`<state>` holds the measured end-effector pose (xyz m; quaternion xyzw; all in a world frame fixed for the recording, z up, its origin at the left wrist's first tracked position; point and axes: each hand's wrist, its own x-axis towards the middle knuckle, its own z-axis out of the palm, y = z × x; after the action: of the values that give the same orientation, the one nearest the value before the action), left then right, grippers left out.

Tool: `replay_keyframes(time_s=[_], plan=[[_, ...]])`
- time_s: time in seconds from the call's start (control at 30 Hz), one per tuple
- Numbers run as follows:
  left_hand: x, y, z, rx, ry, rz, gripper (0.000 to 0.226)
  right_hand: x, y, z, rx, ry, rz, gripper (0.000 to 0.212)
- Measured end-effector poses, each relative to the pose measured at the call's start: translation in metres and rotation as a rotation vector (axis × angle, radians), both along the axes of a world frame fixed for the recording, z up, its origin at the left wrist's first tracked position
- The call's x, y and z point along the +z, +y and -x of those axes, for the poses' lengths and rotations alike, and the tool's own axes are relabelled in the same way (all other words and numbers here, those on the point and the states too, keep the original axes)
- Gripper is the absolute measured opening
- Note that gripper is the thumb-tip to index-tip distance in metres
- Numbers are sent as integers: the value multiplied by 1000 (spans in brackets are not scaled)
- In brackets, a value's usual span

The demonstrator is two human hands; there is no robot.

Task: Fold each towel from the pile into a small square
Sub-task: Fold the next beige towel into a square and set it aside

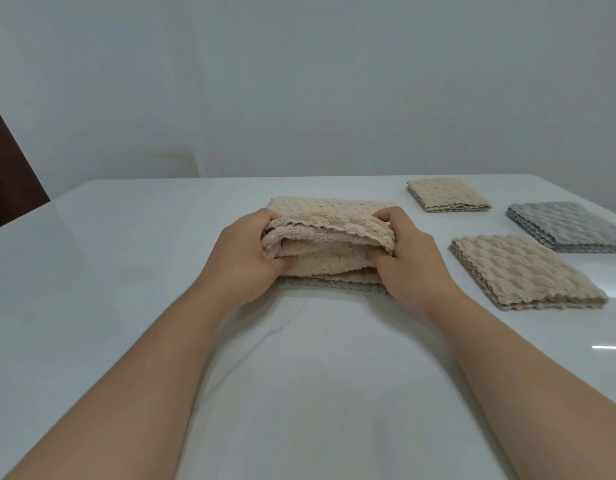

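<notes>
Left hand [244, 258] and right hand [408, 259] each grip an end of the beige towel [327, 251], fingers curled into its loose layers, mid-table [126, 271].

Risk: the plush layers slide unevenly, so edges misalign and the fold bulges.

Right and beyond: near beige square [528, 271], grey square [569, 226] and far beige square [448, 195], all well apart from the hands.

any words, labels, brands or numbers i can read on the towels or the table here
No readable text anywhere in this view.
The beige textured towel gripped by the left hand and right hand shows no tag or print.
The far beige folded square, grey folded square and near beige folded square show only their woven pattern.
The glossy white table and pale wall bear no writing.
</notes>
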<state>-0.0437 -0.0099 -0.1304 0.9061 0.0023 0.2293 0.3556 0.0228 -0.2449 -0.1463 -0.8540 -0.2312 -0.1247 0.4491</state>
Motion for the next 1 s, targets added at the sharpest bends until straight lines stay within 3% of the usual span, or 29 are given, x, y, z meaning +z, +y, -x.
replay_keyframes(time_s=[0.13,0.23,0.33,0.43,0.5,0.6,0.73,0.8,0.87,1.0], plan=[[7,3,4,-60,103,260,39,2,-1,3,28,60,-125,7],[12,3,8,-45,136,243,67,7,-6,3,120,103,-103,6],[14,5,8,-55,216,285,75,14,-11,9,240,162,-46,47],[16,5,12,-153,277,379,72,20,-14,9,254,203,-130,62],[17,7,15,-223,310,399,65,20,-14,6,251,286,-258,53],[19,12,17,-269,358,415,58,20,-14,3,202,327,-349,11],[24,17,22,-276,479,368,81,18,-14,4,141,297,-322,20],[22,18,21,-322,560,356,64,16,-13,4,104,267,-279,19],[21,17,22,-357,607,401,24,13,-12,2,54,217,-237,21],[17,20,21,-468,676,418,27,7,-12,-5,-85,97,-105,22]])
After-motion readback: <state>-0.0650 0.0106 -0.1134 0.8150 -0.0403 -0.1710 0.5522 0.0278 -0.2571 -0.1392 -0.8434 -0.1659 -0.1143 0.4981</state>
